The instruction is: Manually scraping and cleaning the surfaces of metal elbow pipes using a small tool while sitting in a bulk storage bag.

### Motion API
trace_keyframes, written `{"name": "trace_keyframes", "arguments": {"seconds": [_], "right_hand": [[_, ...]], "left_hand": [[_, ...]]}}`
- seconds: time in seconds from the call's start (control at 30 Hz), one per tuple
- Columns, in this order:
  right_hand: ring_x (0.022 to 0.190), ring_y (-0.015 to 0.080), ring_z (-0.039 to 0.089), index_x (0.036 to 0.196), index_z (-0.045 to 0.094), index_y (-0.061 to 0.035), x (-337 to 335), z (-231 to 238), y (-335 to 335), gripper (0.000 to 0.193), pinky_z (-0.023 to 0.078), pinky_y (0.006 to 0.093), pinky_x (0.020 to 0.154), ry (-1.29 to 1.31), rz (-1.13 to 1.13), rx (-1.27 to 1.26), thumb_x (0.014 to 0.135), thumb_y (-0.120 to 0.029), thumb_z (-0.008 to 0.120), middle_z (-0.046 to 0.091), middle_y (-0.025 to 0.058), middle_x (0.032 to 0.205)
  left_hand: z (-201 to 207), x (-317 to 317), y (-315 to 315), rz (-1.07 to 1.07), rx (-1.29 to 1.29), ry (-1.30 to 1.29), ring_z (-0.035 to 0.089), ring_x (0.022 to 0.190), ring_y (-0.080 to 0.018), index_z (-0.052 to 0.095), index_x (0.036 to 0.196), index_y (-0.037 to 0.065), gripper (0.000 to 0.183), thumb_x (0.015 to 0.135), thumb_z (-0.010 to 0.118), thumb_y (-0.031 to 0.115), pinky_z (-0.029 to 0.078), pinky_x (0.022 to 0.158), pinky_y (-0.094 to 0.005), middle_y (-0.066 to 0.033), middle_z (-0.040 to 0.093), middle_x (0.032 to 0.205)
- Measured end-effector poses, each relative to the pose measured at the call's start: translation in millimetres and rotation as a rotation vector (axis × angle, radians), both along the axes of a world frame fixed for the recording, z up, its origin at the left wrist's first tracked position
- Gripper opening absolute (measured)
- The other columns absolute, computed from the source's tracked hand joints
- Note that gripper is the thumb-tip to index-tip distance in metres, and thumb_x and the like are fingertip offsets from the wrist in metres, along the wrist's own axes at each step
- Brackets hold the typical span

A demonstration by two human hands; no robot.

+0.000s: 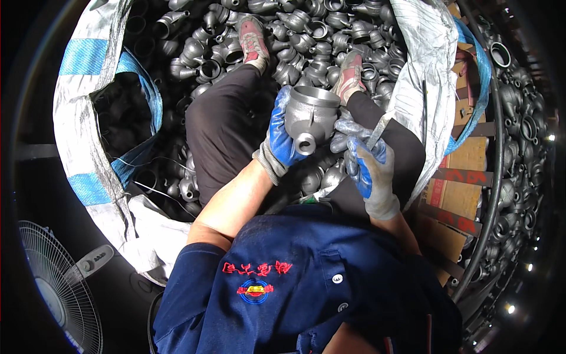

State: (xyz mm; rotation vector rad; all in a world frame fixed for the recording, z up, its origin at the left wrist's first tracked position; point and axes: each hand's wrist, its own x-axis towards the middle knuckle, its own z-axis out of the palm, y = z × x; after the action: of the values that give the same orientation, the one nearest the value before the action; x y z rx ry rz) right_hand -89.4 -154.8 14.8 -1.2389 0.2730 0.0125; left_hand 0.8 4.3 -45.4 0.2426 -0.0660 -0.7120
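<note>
Two hands: blue-and-grey gloved
Left hand [282, 138]: wrapped around grey cast pipe fitting [309, 118]
Right hand [365, 165]: beside fitting, clasping thin metal file [380, 128]

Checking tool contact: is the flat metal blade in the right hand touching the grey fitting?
Apart. The head view shows the blade in the right hand angled away from the fitting.

Matt grey cast-metal fitting [311, 118], rubber-coated knit gloves, woven plastic sack [88, 88], bare metal file [379, 130]
</note>
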Motion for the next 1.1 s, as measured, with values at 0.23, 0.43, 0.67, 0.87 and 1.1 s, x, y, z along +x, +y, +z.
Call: {"name": "trace_keyframes", "arguments": {"seconds": [0.23, 0.43, 0.67, 0.87, 1.1], "right_hand": [[0.072, 0.0041, 0.055, 0.125, 0.051, 0.0031, -12, -9, -8, 0.041, 0.044, 0.0175, 0.061, 0.02, 0.166, 0.222, 0.087, -0.008, 0.06, 0.062, 0.0027, 0.092], [0.072, 0.0077, 0.059, 0.126, 0.047, 0.0049, -21, -24, -14, 0.043, 0.044, 0.0185, 0.059, 0.188, 0.09, 0.118, 0.085, 0.001, 0.058, 0.063, 0.0078, 0.098], [0.049, 0.0067, 0.046, 0.111, 0.053, -0.0013, -12, -53, -23, 0.03, 0.037, 0.02, 0.041, 0.189, 0.031, 0.28, 0.082, 0.002, 0.059, 0.055, 0.0023, 0.072], [0.053, 0.0045, 0.049, 0.107, 0.057, -0.0012, -8, -53, -26, 0.031, 0.039, 0.0187, 0.046, 0.159, -0.083, 0.076, 0.077, 0.007, 0.061, 0.059, 0.0024, 0.075], [0.058, 0.0046, 0.052, 0.106, 0.058, -0.0005, 3, -28, -19, 0.029, 0.041, 0.0177, 0.05, 0.097, -0.136, -0.046, 0.077, 0.005, 0.061, 0.06, 0.0028, 0.08]], "left_hand": [[11, -5, -1, 0.119, 0.024, 0.064, 0.053, 0.113, -0.0297, 0.033, 0.136, 0.009, 0.056, 0.093, 0.045, 0.043, 0.045, 0.096, -0.0442, -0.0161, 0.049, 0.128], [31, -3, 2, 0.233, 0.231, -0.117, 0.047, 0.122, -0.0305, 0.009, 0.146, 0.023, 0.066, 0.094, 0.046, 0.01, 0.043, 0.099, -0.0461, -0.0155, 0.039, 0.137], [29, 2, 5, 0.154, 0.252, -0.145, 0.051, 0.117, -0.0275, 0.033, 0.138, 0.004, 0.051, 0.092, 0.049, 0.019, 0.043, 0.098, -0.04, -0.0162, 0.05, 0.127], [28, 3, 4, 0.178, 0.321, -0.166, 0.052, 0.116, -0.0264, 0.032, 0.137, 0.002, 0.049, 0.092, 0.047, 0.014, 0.044, 0.098, -0.0375, -0.0181, 0.051, 0.127], [27, 5, 6, 0.173, 0.213, -0.066, 0.049, 0.119, -0.0282, 0.032, 0.137, 0.002, 0.049, 0.091, 0.047, 0.01, 0.042, 0.101, -0.0401, -0.0182, 0.047, 0.132]]}}
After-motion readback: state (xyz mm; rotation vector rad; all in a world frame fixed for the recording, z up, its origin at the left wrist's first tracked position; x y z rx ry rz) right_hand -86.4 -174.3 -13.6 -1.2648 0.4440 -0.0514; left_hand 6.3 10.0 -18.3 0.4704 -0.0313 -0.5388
